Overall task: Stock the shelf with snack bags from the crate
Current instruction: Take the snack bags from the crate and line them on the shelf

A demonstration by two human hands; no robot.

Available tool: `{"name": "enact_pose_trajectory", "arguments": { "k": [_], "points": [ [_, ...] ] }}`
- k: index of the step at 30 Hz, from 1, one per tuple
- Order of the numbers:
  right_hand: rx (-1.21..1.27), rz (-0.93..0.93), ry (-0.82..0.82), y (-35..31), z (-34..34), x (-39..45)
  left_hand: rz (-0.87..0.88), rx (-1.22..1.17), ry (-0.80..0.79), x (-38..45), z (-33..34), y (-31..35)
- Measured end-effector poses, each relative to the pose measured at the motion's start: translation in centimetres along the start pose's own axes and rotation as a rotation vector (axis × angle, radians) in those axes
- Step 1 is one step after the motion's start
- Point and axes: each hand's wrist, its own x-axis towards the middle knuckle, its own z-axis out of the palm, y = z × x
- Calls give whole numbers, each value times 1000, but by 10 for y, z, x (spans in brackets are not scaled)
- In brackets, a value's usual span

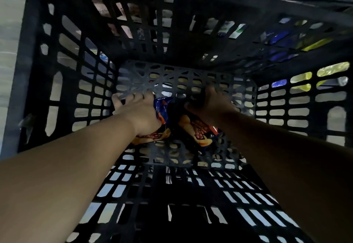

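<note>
Two snack bags [198, 130] on crate [66, 82] floor, long axes toward 12 o'clock. Left hand [139, 112] laid on the left one, fingers spread; right hand [208, 103] on the right one, fingers' state cannot be told.

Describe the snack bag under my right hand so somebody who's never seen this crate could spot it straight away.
Look down into the deep black slotted crate to its lattice floor, where two snack bags lie side by side. Yours is the right-hand bag, running from under the right hand toward the viewer. Unlike the bag under the left hand, it shows orange and red, hardly any blue.
</note>
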Motion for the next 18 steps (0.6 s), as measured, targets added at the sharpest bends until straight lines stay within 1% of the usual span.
{"name": "enact_pose_trajectory", "arguments": {
  "k": [2,6,10,16,18],
  "points": [
    [47,71,-76,4,3,-1,9,49,-15,2,4,0],
    [43,246,-135,4,19,-1,6,64,-7,8,9,4],
    [141,413,-79,-1,35,-11,19,93,-31,13,13,6],
    [144,378,23,8,35,-23,17,75,-18,15,12,4],
    [187,402,15,15,35,-23,19,62,-15,15,13,3]
  ]
}}
